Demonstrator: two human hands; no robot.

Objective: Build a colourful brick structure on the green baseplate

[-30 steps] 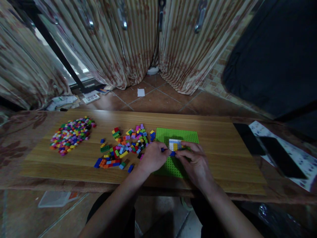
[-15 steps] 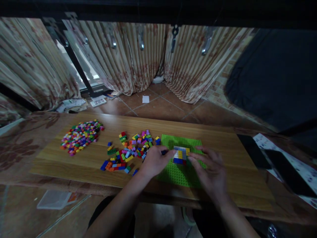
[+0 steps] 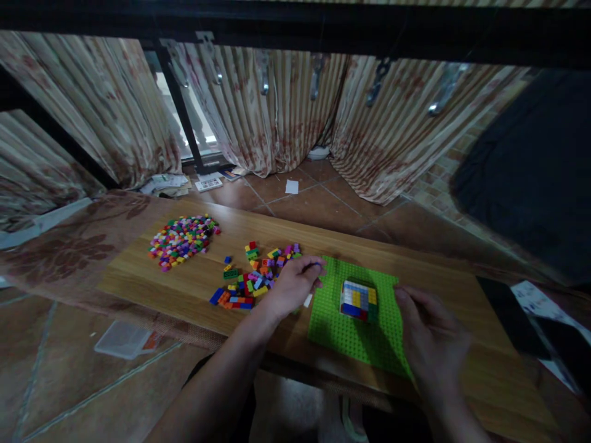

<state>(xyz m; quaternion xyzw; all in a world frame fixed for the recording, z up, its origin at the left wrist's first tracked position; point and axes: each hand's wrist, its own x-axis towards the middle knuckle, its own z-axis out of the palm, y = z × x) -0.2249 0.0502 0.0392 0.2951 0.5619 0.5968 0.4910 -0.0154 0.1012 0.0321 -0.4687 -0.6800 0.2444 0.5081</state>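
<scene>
Brick block (image 3: pixel 357 299) is sitting near the middle of the green baseplate (image 3: pixel 348 341), with neither of my hands touching it. Going from the left, a heap of small bricks (image 3: pixel 184 241) is lying on the wooden board (image 3: pixel 138 277), and a scatter of bigger bricks (image 3: pixel 260 291) is lying beside my left hand (image 3: pixel 292 286). My left fingers are hovering, bent close together; something dark is showing at their tips, but I can't tell whether I'm gripping it. I'm judging the block light, stiff and smooth, likely to split at its joints under a twist, so its opposite side walls, low down, are looking safest to hold. My right hand (image 3: pixel 434 335) is hovering by the baseplate's right edge, fingers loose, apparently grasping nothing.
</scene>
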